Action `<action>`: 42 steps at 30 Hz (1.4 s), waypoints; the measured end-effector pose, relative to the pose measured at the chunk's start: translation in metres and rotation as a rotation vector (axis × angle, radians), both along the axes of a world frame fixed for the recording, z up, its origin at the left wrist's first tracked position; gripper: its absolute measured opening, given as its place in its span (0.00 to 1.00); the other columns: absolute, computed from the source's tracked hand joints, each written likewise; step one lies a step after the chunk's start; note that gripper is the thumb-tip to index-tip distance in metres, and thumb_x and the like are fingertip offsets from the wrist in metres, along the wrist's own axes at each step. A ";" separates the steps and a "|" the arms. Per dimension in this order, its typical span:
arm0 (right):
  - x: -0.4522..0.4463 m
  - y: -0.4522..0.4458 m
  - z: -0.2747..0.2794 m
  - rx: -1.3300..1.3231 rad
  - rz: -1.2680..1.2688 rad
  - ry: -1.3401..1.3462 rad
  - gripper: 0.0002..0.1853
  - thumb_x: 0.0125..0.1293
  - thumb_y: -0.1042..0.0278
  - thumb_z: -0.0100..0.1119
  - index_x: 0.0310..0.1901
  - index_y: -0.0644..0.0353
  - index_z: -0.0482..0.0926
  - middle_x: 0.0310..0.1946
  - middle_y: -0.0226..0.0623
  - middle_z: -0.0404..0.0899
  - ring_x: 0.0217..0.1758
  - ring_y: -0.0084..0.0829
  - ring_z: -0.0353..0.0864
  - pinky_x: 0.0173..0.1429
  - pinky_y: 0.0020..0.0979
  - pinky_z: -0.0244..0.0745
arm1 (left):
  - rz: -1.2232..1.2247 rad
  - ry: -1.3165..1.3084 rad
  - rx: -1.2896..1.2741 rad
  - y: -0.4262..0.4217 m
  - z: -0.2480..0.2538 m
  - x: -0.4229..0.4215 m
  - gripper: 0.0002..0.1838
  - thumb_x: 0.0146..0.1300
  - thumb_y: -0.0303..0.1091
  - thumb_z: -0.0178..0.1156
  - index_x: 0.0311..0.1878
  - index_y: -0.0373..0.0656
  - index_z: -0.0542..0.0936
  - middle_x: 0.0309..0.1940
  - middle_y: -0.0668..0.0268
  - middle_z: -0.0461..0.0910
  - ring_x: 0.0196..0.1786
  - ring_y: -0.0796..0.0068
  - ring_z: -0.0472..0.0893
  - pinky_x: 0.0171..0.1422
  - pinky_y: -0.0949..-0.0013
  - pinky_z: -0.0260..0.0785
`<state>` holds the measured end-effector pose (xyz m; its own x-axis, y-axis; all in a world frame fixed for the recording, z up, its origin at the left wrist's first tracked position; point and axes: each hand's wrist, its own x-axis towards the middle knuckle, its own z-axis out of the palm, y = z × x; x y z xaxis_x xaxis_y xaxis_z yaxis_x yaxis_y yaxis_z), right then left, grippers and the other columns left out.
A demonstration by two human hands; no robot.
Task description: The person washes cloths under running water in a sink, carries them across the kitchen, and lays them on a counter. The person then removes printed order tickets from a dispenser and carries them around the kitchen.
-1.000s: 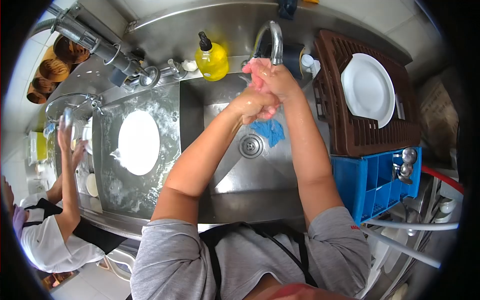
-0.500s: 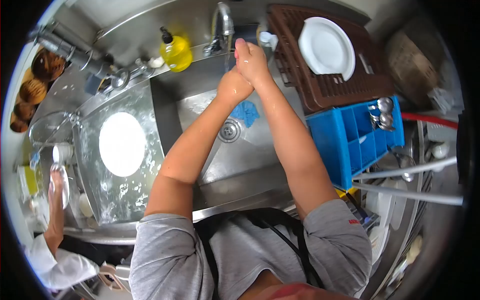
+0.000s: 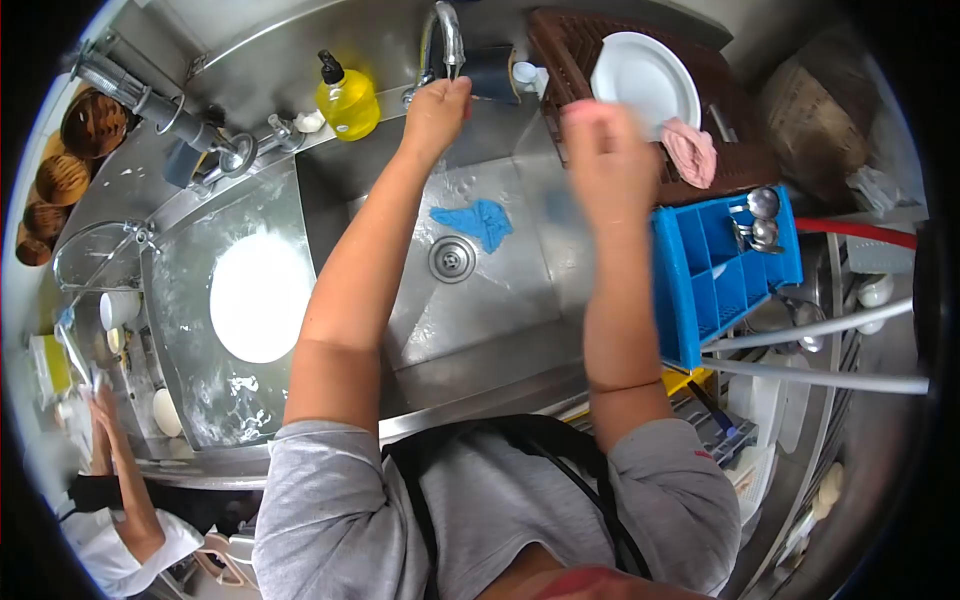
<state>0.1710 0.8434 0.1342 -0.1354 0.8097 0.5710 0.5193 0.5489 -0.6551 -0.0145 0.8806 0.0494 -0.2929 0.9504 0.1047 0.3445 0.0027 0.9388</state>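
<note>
My left hand (image 3: 437, 115) is just below the chrome faucet (image 3: 450, 45), over the back of the sink (image 3: 480, 320). Its fingers are curled in, and what they hold, if anything, is hidden. Smeared by motion, my right hand (image 3: 615, 170) is above the sink's right edge, near the brown drying rack (image 3: 560, 60). A crumpled pink cloth (image 3: 690, 152) is at the rack's front, beside a white plate (image 3: 645, 80) and apart from my right hand. In the sink, a wet blue cloth (image 3: 480, 222) lies behind the drain (image 3: 452, 260).
Left of the sink, a water-filled basin (image 3: 200, 390) holds a white round plate (image 3: 262, 300). A yellow soap bottle (image 3: 348, 105) stands behind. On the right is a blue cutlery holder (image 3: 705, 290) with spoons (image 3: 765, 205). A co-worker's hands (image 3: 105, 415) are at far left.
My hands were clasped together under the faucet and have come apart. The right swung right, the left moved slightly left. The pink cloth now shows on the rack. The co-worker's hand moved down.
</note>
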 end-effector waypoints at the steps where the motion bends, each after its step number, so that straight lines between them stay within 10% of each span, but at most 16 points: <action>1: -0.019 -0.003 -0.016 -0.131 0.097 -0.010 0.07 0.51 0.65 0.50 0.27 0.58 0.75 0.27 0.42 0.75 0.32 0.39 0.74 0.38 0.34 0.68 | 0.004 0.020 -0.002 -0.001 -0.002 -0.002 0.17 0.60 0.42 0.45 0.23 0.39 0.71 0.16 0.71 0.68 0.18 0.84 0.66 0.22 0.77 0.58; 3: -0.042 0.024 -0.096 -0.568 0.147 -0.217 0.12 0.53 0.61 0.46 0.28 0.60 0.75 0.28 0.49 0.74 0.34 0.45 0.74 0.38 0.38 0.68 | 0.011 0.063 -0.011 -0.004 -0.007 -0.005 0.19 0.60 0.44 0.44 0.21 0.40 0.70 0.15 0.71 0.67 0.18 0.84 0.64 0.21 0.77 0.56; 5: -0.036 0.073 -0.251 -0.706 0.270 -0.400 0.09 0.52 0.66 0.49 0.27 0.63 0.75 0.18 0.41 0.75 0.20 0.31 0.74 0.26 0.31 0.66 | 0.008 0.128 0.062 -0.012 -0.011 -0.004 0.18 0.60 0.43 0.44 0.22 0.40 0.69 0.15 0.72 0.65 0.18 0.85 0.63 0.22 0.78 0.56; 8: -0.002 0.073 -0.369 -0.991 0.012 -0.643 0.15 0.48 0.63 0.49 0.29 0.68 0.76 0.31 0.53 0.75 0.37 0.45 0.76 0.39 0.36 0.69 | -0.084 0.002 0.033 -0.016 -0.025 -0.007 0.10 0.60 0.36 0.46 0.27 0.40 0.69 0.18 0.74 0.65 0.22 0.86 0.63 0.26 0.80 0.57; 14: 0.015 0.054 -0.464 -1.289 -0.485 -0.541 0.15 0.49 0.58 0.50 0.35 0.58 0.76 0.36 0.47 0.75 0.45 0.42 0.72 0.50 0.35 0.66 | -0.190 -0.139 -0.173 -0.026 -0.039 -0.017 0.04 0.59 0.29 0.48 0.33 0.40 0.69 0.22 0.75 0.66 0.26 0.87 0.64 0.30 0.81 0.58; 21: -0.058 0.066 -0.463 -0.866 -0.006 -0.101 0.07 0.44 0.69 0.52 0.26 0.61 0.71 0.23 0.44 0.74 0.30 0.41 0.75 0.34 0.36 0.68 | -0.125 -0.149 -0.383 -0.032 -0.094 -0.020 0.05 0.57 0.28 0.49 0.37 0.40 0.70 0.23 0.74 0.68 0.23 0.87 0.64 0.27 0.81 0.59; 27: -0.087 0.077 -0.253 -0.669 0.658 -0.237 0.05 0.46 0.72 0.50 0.26 0.61 0.70 0.23 0.46 0.73 0.30 0.46 0.73 0.33 0.38 0.66 | -0.099 0.517 -0.009 -0.030 -0.121 -0.021 0.19 0.49 0.27 0.54 0.47 0.40 0.67 0.35 0.66 0.70 0.40 0.77 0.70 0.46 0.75 0.62; 34: -0.079 0.101 -0.150 -0.541 0.889 0.195 0.08 0.51 0.69 0.51 0.33 0.61 0.72 0.24 0.35 0.73 0.26 0.26 0.70 0.33 0.26 0.66 | -0.461 -0.208 -0.481 -0.026 -0.076 -0.041 0.17 0.51 0.27 0.53 0.46 0.38 0.68 0.40 0.67 0.72 0.42 0.81 0.69 0.50 0.74 0.61; 37: -0.086 0.092 -0.135 -0.532 0.932 0.740 0.13 0.55 0.65 0.53 0.40 0.63 0.70 0.33 0.30 0.72 0.32 0.20 0.69 0.38 0.21 0.66 | -0.320 -0.364 -0.248 -0.027 -0.042 -0.024 0.13 0.55 0.27 0.47 0.44 0.38 0.69 0.38 0.68 0.73 0.41 0.80 0.71 0.48 0.75 0.62; 40: -0.062 0.093 -0.167 -1.144 0.828 0.356 0.14 0.54 0.68 0.55 0.42 0.61 0.69 0.34 0.32 0.72 0.34 0.18 0.69 0.40 0.21 0.66 | -0.215 -0.872 -0.100 -0.027 -0.030 -0.023 0.13 0.55 0.32 0.44 0.43 0.37 0.69 0.38 0.63 0.73 0.41 0.72 0.73 0.50 0.69 0.63; 42: -0.054 0.093 -0.165 -1.082 0.817 0.562 0.15 0.52 0.66 0.57 0.41 0.60 0.69 0.35 0.31 0.73 0.35 0.18 0.70 0.42 0.22 0.65 | -0.085 -1.228 -0.036 -0.030 -0.028 -0.025 0.14 0.55 0.35 0.45 0.41 0.38 0.69 0.38 0.60 0.74 0.41 0.69 0.73 0.50 0.67 0.63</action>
<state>0.1165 0.9360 -0.0305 -0.7258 0.6774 -0.1200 -0.1448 -0.3209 -0.9360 -0.0390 0.8506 0.0215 -0.1153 0.9679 -0.2234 -0.7666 0.0564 0.6397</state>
